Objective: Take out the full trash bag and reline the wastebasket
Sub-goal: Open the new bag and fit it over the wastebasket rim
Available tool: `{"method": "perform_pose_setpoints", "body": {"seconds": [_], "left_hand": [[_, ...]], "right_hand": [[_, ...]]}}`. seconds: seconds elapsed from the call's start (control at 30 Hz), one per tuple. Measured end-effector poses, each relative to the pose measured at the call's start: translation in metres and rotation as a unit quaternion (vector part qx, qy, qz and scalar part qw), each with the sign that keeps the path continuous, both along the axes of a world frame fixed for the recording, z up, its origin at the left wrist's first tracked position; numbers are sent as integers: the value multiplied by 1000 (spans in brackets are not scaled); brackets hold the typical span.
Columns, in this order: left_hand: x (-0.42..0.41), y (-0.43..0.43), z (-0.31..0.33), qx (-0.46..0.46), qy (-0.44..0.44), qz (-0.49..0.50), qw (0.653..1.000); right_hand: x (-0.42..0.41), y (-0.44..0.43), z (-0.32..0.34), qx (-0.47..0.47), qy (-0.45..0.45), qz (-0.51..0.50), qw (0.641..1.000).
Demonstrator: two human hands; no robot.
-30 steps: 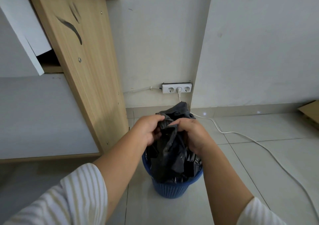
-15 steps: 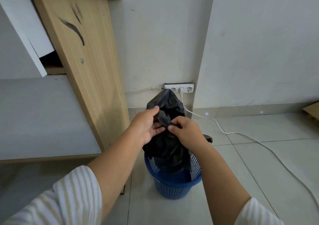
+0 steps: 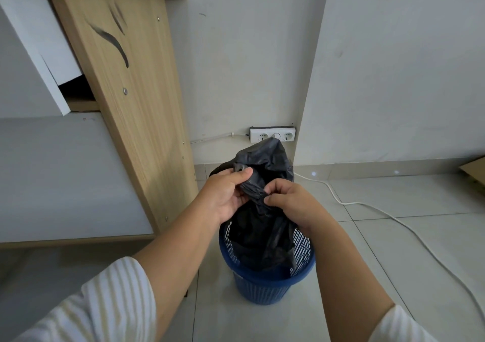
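Note:
A black trash bag point(image 3: 262, 234) stands partly lifted out of a blue mesh wastebasket point(image 3: 265, 284) on the tiled floor. Its gathered neck is bunched between both hands, and loose plastic billows up behind them toward the wall. My left hand point(image 3: 225, 197) grips the neck from the left, thumb over a fold. My right hand point(image 3: 288, 200) pinches the twisted neck from the right. The bag's lower part is hidden inside the basket.
A wooden desk side panel point(image 3: 136, 100) stands close on the left of the basket. A white power strip point(image 3: 273, 134) sits on the wall behind, and its white cable point(image 3: 393, 215) runs across the floor to the right. A cardboard piece point(image 3: 475, 168) lies at far right.
The bag has risen out of the basket, exposing the mesh rim. Both hands moved up with the gathered neck, and the loose top now billows higher behind them.

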State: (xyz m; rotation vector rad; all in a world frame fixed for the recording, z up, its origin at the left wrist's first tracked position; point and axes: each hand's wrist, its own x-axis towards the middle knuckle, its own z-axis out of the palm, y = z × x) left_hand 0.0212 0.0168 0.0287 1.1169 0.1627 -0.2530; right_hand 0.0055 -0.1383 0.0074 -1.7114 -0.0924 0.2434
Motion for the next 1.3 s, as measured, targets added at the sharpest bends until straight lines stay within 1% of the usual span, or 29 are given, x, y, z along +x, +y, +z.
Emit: {"method": "perform_pose_setpoints", "body": {"seconds": [0.03, 0.1, 0.17, 0.2, 0.27, 0.33, 0.37, 0.43, 0.47, 0.53, 0.57, 0.63, 0.7, 0.73, 0.77, 0.8, 0.87, 0.9, 0.93, 0.97, 1.03, 1.1, 1.17, 1.2, 1.3], "left_hand": [[0, 0, 0, 5, -4, 12, 1000], [0, 2, -2, 43, -20, 29, 998], [0, 5, -3, 96, -33, 26, 995], [0, 6, -4, 113, -37, 20, 993], [-1, 9, -4, 128, -41, 10, 991], [-4, 10, -4, 154, -44, 10, 987], [-4, 10, -4, 164, -44, 12, 985], [-4, 10, -4, 163, -38, 16, 986], [-3, 11, -4, 148, -36, 19, 988], [-1, 11, -2, 85, -26, 18, 996], [-1, 11, 0, 52, -23, 14, 998], [0, 13, 3, 17, -32, 8, 999], [0, 15, 6, -5, -44, 8, 999], [0, 15, 9, -17, -48, 12, 999], [1, 17, 11, -22, -49, 21, 998], [2, 18, 13, -21, -48, 34, 998], [5, 22, 19, -1, -50, 56, 997], [7, 23, 20, 16, -50, 67, 996], [8, 25, 21, 34, -48, 82, 995], [10, 27, 21, 51, -43, 95, 993], [11, 30, 18, 93, -36, 108, 989], [12, 32, 14, 119, -36, 101, 987], [10, 33, 11, 111, -30, 97, 989], [10, 34, 10, 97, -25, 97, 990], [9, 36, 12, 51, -29, 78, 995]], "right_hand": [[1, 1, -1, -5, -11, -14, 1000], [3, 4, -1, -33, -59, -97, 993], [4, 5, -1, -76, -105, -207, 970], [5, 5, -2, -95, -117, -244, 958], [3, 3, -4, -136, -137, -273, 943], [3, 1, -5, -178, -135, -264, 938], [6, -2, -8, -181, -121, -253, 942], [13, -5, -15, -172, -64, -216, 959], [14, -5, -19, -179, -41, -198, 963], [13, -1, -22, -189, -35, -161, 968], [12, 0, -22, -177, -46, -139, 973], [9, 6, -16, -117, -49, -81, 989], [8, 8, -11, -65, -12, -25, 998], [8, 7, -10, -67, 11, -7, 998], [9, 6, -11, -82, 14, -8, 997], [10, 5, -15, -127, 0, -36, 991], [12, -2, -24, -192, -40, -150, 969], [10, -7, -28, -197, -48, -205, 957], [8, -13, -32, -198, -43, -239, 950], [7, -18, -39, -202, -27, -252, 946], [7, -26, -51, -216, 22, -220, 951], [5, -29, -60, -208, 60, -161, 963], [5, -28, -63, -175, 80, -135, 972], [4, -26, -61, -141, 87, -134, 977], [6, -21, -45, 19, 91, -159, 983]]}}
